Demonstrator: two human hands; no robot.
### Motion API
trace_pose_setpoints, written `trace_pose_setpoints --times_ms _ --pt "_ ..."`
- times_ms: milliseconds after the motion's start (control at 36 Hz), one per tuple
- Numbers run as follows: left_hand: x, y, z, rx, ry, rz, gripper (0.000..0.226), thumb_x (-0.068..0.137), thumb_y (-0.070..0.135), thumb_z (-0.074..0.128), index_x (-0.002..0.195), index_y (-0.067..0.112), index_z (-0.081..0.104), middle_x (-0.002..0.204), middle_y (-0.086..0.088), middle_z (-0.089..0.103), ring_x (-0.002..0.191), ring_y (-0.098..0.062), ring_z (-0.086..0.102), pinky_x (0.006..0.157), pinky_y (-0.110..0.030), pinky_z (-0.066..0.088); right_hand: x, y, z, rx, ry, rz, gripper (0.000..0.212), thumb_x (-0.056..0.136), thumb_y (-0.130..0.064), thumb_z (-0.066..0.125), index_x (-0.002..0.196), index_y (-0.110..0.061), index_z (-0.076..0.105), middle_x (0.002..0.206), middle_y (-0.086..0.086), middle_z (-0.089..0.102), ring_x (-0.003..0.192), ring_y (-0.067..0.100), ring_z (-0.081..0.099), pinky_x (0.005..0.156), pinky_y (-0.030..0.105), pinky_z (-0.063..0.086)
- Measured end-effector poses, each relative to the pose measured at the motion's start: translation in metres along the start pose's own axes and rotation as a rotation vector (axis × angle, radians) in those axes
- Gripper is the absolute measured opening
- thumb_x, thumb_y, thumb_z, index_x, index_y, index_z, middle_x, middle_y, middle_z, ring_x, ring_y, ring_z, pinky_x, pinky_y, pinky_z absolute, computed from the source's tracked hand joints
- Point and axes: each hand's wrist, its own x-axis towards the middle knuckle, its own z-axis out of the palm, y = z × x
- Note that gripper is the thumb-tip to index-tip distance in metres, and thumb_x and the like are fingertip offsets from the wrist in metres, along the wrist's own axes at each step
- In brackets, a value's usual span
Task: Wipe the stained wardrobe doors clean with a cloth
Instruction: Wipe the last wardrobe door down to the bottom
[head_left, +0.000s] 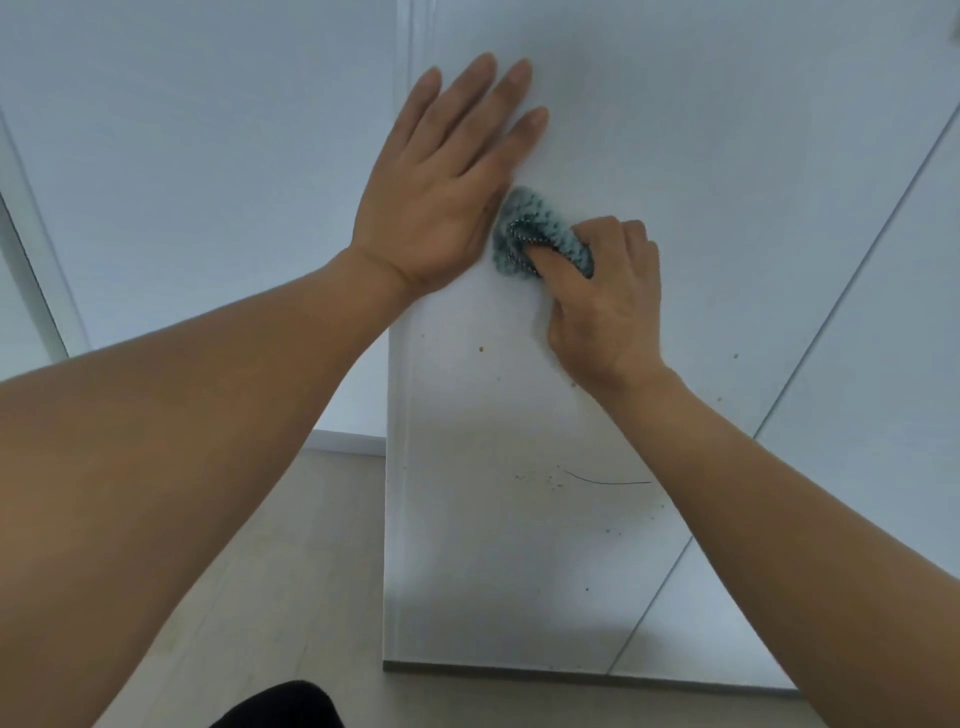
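A white wardrobe door (701, 171) fills the middle of the view. My left hand (447, 182) lies flat against it near its left edge, fingers straight and spread. Just to the right, my right hand (602, 296) grips a bunched blue-grey cloth (535, 228) and presses it on the door. Below the hands the door shows small brown specks (481, 349), a scatter of specks (540, 478) and a thin dark curved line (608, 480).
A second white door (883, 415) adjoins on the right, past a dark gap. Another white panel (182, 156) stands at the left. Pale wooden floor (291, 545) runs below. A dark clothed knee (280, 706) shows at the bottom edge.
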Motion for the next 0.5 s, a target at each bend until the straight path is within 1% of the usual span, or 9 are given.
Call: trace_pose_setpoints --times_ms 28,111,139,222,250,333,417,444,500 --pt "0.000 0.000 0.001 0.014 0.009 0.000 0.040 0.108 0.013 0.053 0.148 0.009 0.058 0.153 -0.018 0.054 0.142 -0.040 0.049 0.120 -0.057 0.037 -0.005 -0.008 0.006 0.010 -0.010 -0.044 0.029 0.087 0.003 0.058 0.104 -0.012 0.076 0.086 0.016 0.061 0.078 0.030 0.047 0.062 0.036 0.030" --pt "-0.001 0.002 0.003 0.031 0.025 0.009 0.039 0.109 0.014 0.053 0.147 0.010 0.059 0.152 -0.016 0.055 0.142 -0.039 0.051 0.119 -0.056 0.038 -0.017 -0.013 0.014 0.031 -0.098 -0.334 0.024 0.097 -0.007 0.054 0.104 -0.015 0.075 0.082 0.011 0.058 0.078 0.029 0.045 0.064 0.038 0.031" --pt "-0.001 0.002 0.003 0.033 0.022 0.008 0.039 0.109 0.015 0.053 0.147 0.010 0.059 0.153 -0.017 0.055 0.142 -0.039 0.050 0.119 -0.056 0.038 -0.016 -0.009 0.014 0.027 -0.100 -0.343 0.022 0.099 -0.009 0.055 0.102 -0.017 0.076 0.083 0.010 0.059 0.077 0.029 0.047 0.064 0.038 0.031" --pt "-0.003 0.001 0.003 0.035 0.015 -0.001 0.039 0.110 0.018 0.051 0.148 0.009 0.058 0.153 -0.017 0.054 0.143 -0.039 0.049 0.120 -0.057 0.036 -0.013 -0.003 0.011 0.014 -0.023 -0.120 0.018 0.097 -0.010 0.060 0.096 -0.017 0.077 0.081 0.011 0.060 0.074 0.029 0.049 0.064 0.037 0.029" --pt "-0.003 0.001 0.003 0.037 0.009 -0.001 0.040 0.110 0.019 0.051 0.148 0.009 0.058 0.154 -0.018 0.053 0.143 -0.040 0.049 0.121 -0.057 0.035 -0.016 -0.006 0.011 0.021 -0.039 -0.133 0.019 0.099 -0.012 0.058 0.095 -0.016 0.077 0.080 0.011 0.060 0.073 0.029 0.049 0.063 0.037 0.029" --pt "-0.003 0.003 0.003 0.024 -0.002 0.004 0.042 0.110 0.022 0.051 0.150 0.009 0.056 0.155 -0.017 0.052 0.144 -0.039 0.047 0.121 -0.056 0.034 -0.032 -0.011 0.012 0.042 -0.158 -0.335 0.024 0.102 -0.016 0.053 0.097 -0.016 0.076 0.082 0.009 0.060 0.075 0.030 0.053 0.064 0.040 0.036" --pt "-0.003 0.001 0.002 0.013 -0.009 -0.004 0.043 0.109 0.023 0.051 0.150 0.009 0.055 0.156 -0.018 0.051 0.145 -0.039 0.046 0.122 -0.056 0.033 -0.034 -0.005 0.007 0.048 -0.176 -0.182 0.019 0.096 -0.010 0.061 0.103 -0.019 0.076 0.084 0.009 0.059 0.079 0.030 0.050 0.066 0.040 0.034" --pt "-0.004 0.001 0.002 0.014 -0.009 -0.005 0.044 0.109 0.024 0.052 0.150 0.009 0.056 0.156 -0.018 0.051 0.145 -0.039 0.046 0.122 -0.056 0.033 -0.035 -0.005 0.004 0.055 -0.200 -0.176 0.022 0.097 -0.008 0.057 0.105 -0.018 0.076 0.085 0.010 0.058 0.080 0.030 0.048 0.066 0.040 0.034" --pt "-0.002 0.004 0.001 0.026 -0.013 -0.001 0.045 0.108 0.027 0.055 0.149 0.009 0.057 0.155 -0.018 0.052 0.144 -0.039 0.048 0.120 -0.057 0.036 -0.038 -0.003 -0.004 0.044 -0.264 -0.273 0.031 0.101 -0.008 0.045 0.106 -0.016 0.074 0.086 0.010 0.056 0.083 0.030 0.046 0.067 0.040 0.035"
